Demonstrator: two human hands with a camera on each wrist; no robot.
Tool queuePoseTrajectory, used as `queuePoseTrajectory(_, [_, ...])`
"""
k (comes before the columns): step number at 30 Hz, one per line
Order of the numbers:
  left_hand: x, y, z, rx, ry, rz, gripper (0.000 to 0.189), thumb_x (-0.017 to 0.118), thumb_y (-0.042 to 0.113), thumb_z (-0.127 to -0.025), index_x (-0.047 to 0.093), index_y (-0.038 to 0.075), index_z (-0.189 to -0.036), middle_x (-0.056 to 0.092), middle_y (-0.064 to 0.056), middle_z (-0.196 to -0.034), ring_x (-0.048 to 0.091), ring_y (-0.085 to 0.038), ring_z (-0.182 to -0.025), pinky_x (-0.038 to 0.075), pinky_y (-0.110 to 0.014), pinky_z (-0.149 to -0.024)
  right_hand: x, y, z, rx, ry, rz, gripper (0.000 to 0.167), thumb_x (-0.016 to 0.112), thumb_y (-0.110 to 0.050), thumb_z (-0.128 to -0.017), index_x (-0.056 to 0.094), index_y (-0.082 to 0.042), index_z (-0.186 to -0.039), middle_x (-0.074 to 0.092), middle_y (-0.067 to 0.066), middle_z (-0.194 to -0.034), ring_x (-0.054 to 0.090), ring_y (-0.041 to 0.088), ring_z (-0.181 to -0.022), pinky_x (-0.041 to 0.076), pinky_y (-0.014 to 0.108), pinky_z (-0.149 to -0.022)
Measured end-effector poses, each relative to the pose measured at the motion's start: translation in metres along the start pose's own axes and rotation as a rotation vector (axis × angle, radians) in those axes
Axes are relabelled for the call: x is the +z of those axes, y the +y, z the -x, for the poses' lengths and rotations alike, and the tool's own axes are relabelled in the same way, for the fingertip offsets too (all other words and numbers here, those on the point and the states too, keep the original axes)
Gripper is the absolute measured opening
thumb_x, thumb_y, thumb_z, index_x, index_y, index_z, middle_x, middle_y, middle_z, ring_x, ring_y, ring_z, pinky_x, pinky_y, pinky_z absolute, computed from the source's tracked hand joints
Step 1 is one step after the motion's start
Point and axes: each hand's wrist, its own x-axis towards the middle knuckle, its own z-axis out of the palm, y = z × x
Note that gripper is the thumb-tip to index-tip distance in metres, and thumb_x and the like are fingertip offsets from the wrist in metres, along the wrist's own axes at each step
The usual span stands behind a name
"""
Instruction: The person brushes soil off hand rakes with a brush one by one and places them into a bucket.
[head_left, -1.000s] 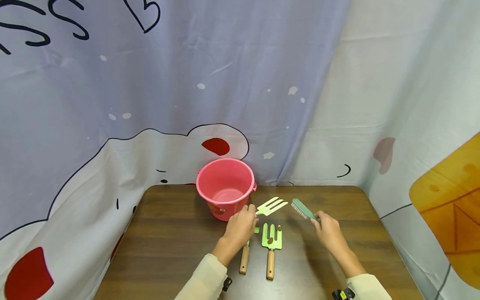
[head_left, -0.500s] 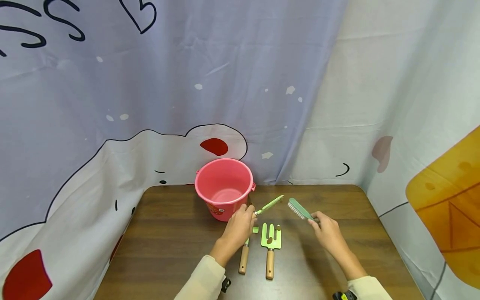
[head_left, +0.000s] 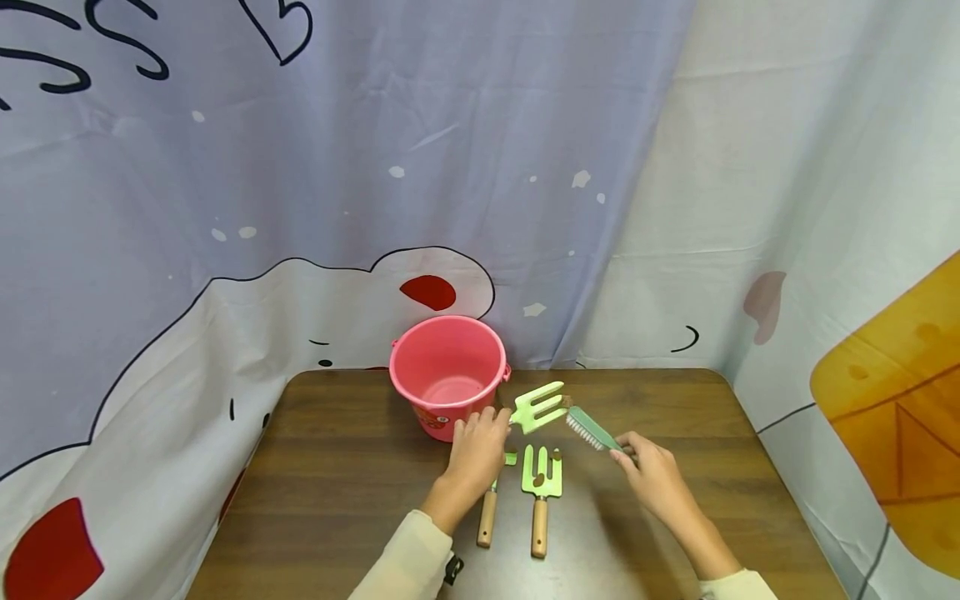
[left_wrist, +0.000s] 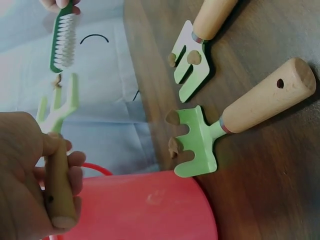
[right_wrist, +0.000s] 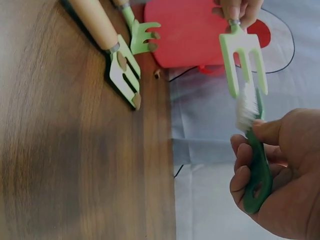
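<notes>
My left hand (head_left: 477, 454) grips the wooden handle (left_wrist: 59, 175) of a light-green garden hand fork (head_left: 527, 412), held up off the table with its tines pointing right. A brown clump (left_wrist: 57, 81) clings to one tine tip. In my right hand (head_left: 654, 471), between thumb and fingers, is a green brush (head_left: 592, 429) with white bristles (right_wrist: 247, 107). The bristle end is at the tine tips; whether it touches them I cannot tell. In the right wrist view, the fingers wrap the brush's green handle (right_wrist: 260, 172).
A pink bucket (head_left: 450, 354) stands at the back of the wooden table (head_left: 337, 500), beside my left hand. A second green fork (head_left: 542, 483) and a small green rake (left_wrist: 200, 142) lie in front, both with brown clumps. A printed curtain (head_left: 375, 167) hangs behind.
The fork in my left hand has turned from flat to edge-on and back to flat. My right hand has brought the brush left and slightly down, up to the tine tips.
</notes>
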Motion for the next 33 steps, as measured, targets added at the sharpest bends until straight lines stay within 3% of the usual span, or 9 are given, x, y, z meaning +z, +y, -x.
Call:
queuePoseTrajectory(4, [0.001, 0.001, -0.001, 0.006, -0.025, -0.011, 0.024, 0.068, 0.018, -0.097, 0.064, 0.014, -0.12, 0.067, -0.006, -0.099, 0.067, -0.027, -0.085, 0.049, -0.045, -0.071, 0.001, -0.007, 0.003, -0.039, -0.004, 0.01, 0.013, 0.071, -0.009, -0.095, 0.071, -0.003, -0.106, 0.076, 0.014, -0.099, 0.073, 0.032, -0.092, 0.059, 0.046, -0.076])
queuePoseTrajectory(10, [0.003, 0.001, 0.0, 0.032, -0.012, 0.001, 0.019, 0.068, 0.023, -0.099, 0.063, 0.009, -0.11, 0.066, -0.008, -0.09, 0.071, -0.027, -0.078, 0.055, -0.043, -0.064, 0.006, -0.018, 0.004, -0.083, 0.023, 0.017, 0.012, 0.074, -0.007, -0.093, 0.071, -0.004, -0.104, 0.075, 0.011, -0.096, 0.073, 0.029, -0.09, 0.058, 0.044, -0.075])
queuePoseTrajectory(16, [0.005, 0.001, 0.0, 0.048, -0.003, 0.021, 0.026, 0.075, 0.023, -0.094, 0.058, 0.007, -0.104, 0.064, -0.008, -0.083, 0.072, -0.026, -0.074, 0.056, -0.04, -0.061, 0.01, -0.03, 0.002, -0.096, 0.017, 0.014, 0.016, 0.071, -0.004, -0.094, 0.068, 0.0, -0.109, 0.074, 0.013, -0.102, 0.072, 0.027, -0.093, 0.06, 0.041, -0.076])
queuePoseTrajectory(24, [0.002, 0.001, -0.003, 0.065, -0.031, 0.038, 0.02, 0.073, 0.019, -0.096, 0.057, 0.007, -0.103, 0.062, -0.008, -0.086, 0.07, -0.026, -0.075, 0.057, -0.04, -0.064, 0.023, -0.045, -0.004, -0.197, 0.057, 0.007, 0.016, 0.071, 0.0, -0.093, 0.067, 0.001, -0.108, 0.069, 0.007, -0.094, 0.064, 0.014, -0.082, 0.057, 0.03, -0.069])
queuePoseTrajectory(33, [0.001, 0.003, -0.003, 0.068, -0.005, -0.044, 0.017, 0.074, 0.024, -0.093, 0.064, 0.013, -0.101, 0.063, -0.004, -0.091, 0.063, -0.024, -0.084, 0.045, -0.039, -0.071, 0.041, -0.051, -0.009, -0.257, 0.117, 0.012, 0.017, 0.072, 0.002, -0.091, 0.066, 0.004, -0.107, 0.071, 0.015, -0.097, 0.072, 0.029, -0.087, 0.061, 0.037, -0.075])
